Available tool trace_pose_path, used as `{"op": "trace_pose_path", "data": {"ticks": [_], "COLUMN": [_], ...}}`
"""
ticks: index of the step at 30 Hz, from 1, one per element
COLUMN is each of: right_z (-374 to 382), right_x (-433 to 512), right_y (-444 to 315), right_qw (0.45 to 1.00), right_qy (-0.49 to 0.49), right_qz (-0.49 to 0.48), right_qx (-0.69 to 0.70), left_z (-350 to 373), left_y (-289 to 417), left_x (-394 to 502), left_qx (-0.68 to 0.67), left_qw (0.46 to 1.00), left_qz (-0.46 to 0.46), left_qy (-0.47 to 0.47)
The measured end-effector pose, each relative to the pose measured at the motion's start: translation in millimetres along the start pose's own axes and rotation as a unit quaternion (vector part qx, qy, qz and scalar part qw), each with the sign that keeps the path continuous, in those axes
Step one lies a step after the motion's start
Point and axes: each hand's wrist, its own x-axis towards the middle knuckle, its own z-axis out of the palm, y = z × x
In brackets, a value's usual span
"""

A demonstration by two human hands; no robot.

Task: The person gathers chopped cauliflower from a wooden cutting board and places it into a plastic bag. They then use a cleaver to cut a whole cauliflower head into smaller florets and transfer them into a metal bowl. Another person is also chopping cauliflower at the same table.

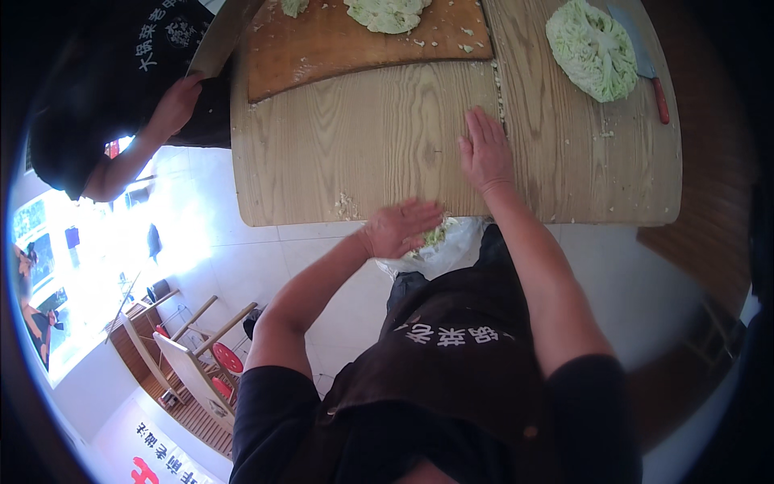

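Note:
My right hand (488, 151) lies with its palm towards the wooden table (363, 139), fingers together, near the seam between two tabletops. At the table's near edge my left hand (402, 230) is spread and slightly blurred, with nothing seen in it. Below that edge hangs or stands a clear plastic bag (453, 245) with pale green cauliflower bits; how it is held up is hidden. A large piece of cauliflower (592, 51) rests at the far right, beside a knife with a red handle (661, 100). Small crumbs (346, 207) dot the wood near the front left.
Across the table lies a brown cutting board (363, 54) with more cauliflower (387, 12) on it. At the left, another person's hand (179, 103) holds a cleaver (221, 36) by the board. Wooden furniture (193, 369) and red stools (227, 357) stand at the lower left.

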Motion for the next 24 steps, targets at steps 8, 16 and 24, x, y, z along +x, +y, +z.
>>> {"op": "trace_pose_path", "data": {"ticks": [8,16,24], "right_z": [0.1,4.8,2.9], "right_x": [-3.6,-1.2,-5.2], "right_y": [1.6,4.7,4.5], "right_qw": [1.000,0.999,0.999], "right_qy": [0.016,0.020,-0.011], "right_qz": [-0.019,-0.029,-0.037], "right_qx": [-0.005,-0.009,-0.028], "left_z": [-1.8,41.0,111.4], "left_y": [-7.1,-21.8,116.1], "left_x": [-78.4,-53.8,-67.0], "left_qx": [-0.029,0.138,-0.201], "left_qw": [0.948,0.939,0.920], "left_qz": [-0.194,-0.246,-0.322], "left_qy": [0.250,0.196,0.097]}}
